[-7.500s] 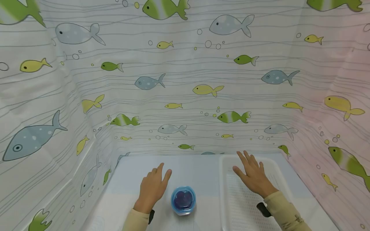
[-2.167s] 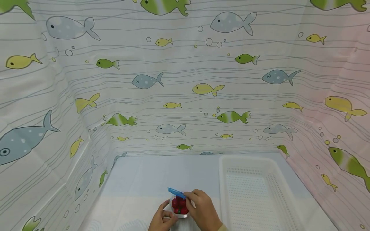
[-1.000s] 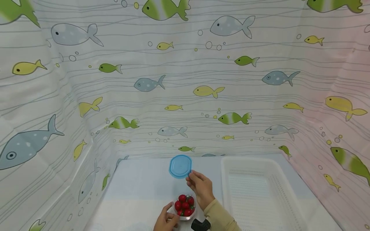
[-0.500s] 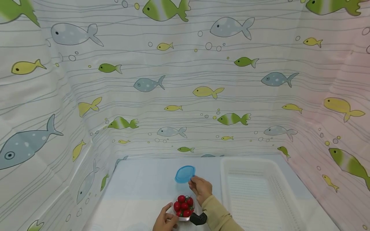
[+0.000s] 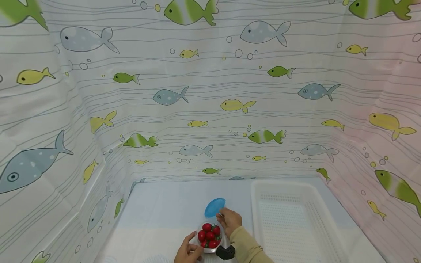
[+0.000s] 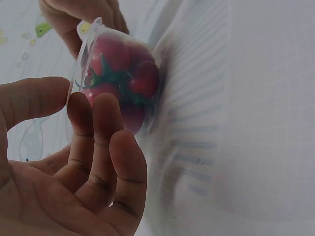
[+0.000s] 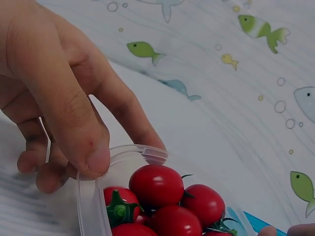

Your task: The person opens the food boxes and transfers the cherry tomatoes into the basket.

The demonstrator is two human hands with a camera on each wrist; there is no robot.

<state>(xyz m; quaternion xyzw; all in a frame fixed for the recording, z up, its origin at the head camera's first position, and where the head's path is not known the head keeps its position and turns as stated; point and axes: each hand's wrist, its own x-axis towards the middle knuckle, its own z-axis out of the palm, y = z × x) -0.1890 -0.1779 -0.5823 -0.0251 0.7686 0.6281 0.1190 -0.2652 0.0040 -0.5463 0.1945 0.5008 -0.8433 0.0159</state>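
A clear plastic container (image 5: pixel 210 251) full of red cherry tomatoes (image 5: pixel 209 236) stands on the table. At its left side my left hand (image 5: pixel 188 250) grips the rim; in the right wrist view the thumb (image 7: pixel 97 160) lies on the rim and the forefinger reaches to the far side. Green calyxes show on several tomatoes (image 7: pixel 157 187). Just behind the container my right hand (image 5: pixel 231 220) pinches the blue lid (image 5: pixel 215 207) by its edge, and the lid is tilted. Only the right hand's fingertips (image 7: pixel 268 231) and a strip of lid show in the right wrist view.
To the right lies a white perforated plastic basket (image 5: pixel 283 212) on the pale tablecloth (image 5: pixel 158 208). Fish-patterned curtains (image 5: pixel 204 109) enclose the table at the back and both sides. A black strap-like device (image 5: pixel 225 252) sits at the right wrist.
Earlier the container was lidded and both hands were off it. The right hand took the lid off, carried it back, and has since brought it lower and nearer, tilting it. The left hand stays at the container.
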